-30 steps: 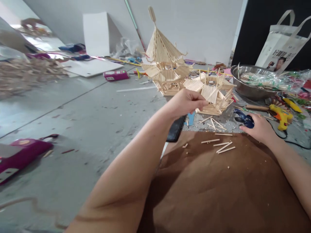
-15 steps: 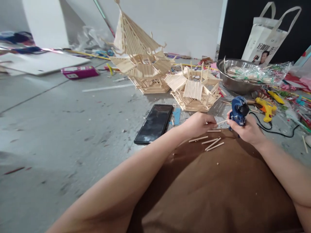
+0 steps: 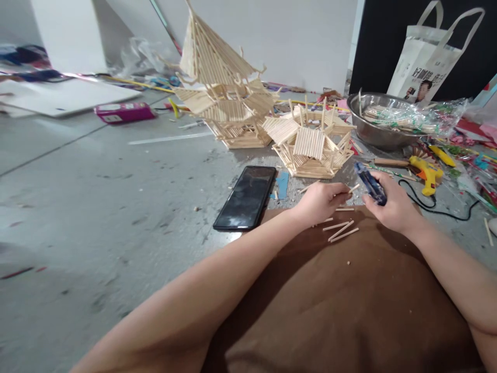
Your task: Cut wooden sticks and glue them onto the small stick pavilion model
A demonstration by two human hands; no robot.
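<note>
My left hand (image 3: 320,201) pinches a short wooden stick (image 3: 352,189) just above the brown cloth (image 3: 341,311). My right hand (image 3: 390,207) grips a blue cutter (image 3: 370,183), its tip close to the stick's free end. Several loose cut sticks (image 3: 341,230) lie on the cloth under my hands. Just beyond them stands a low stick-built model section (image 3: 310,147), and behind it a taller stick pagoda (image 3: 221,88) with a pointed roof.
A black phone (image 3: 246,197) lies on the grey floor left of my hands. A yellow glue gun (image 3: 425,173) with a black cable, a steel bowl (image 3: 378,132) of sticks, a white tote bag (image 3: 430,57) and a pink box (image 3: 122,111) surround the models.
My left hand came down from the low model to pinch a stick. My right hand lifted the blue cutter off the floor, then tilted it over toward the stick. My view swung right.
</note>
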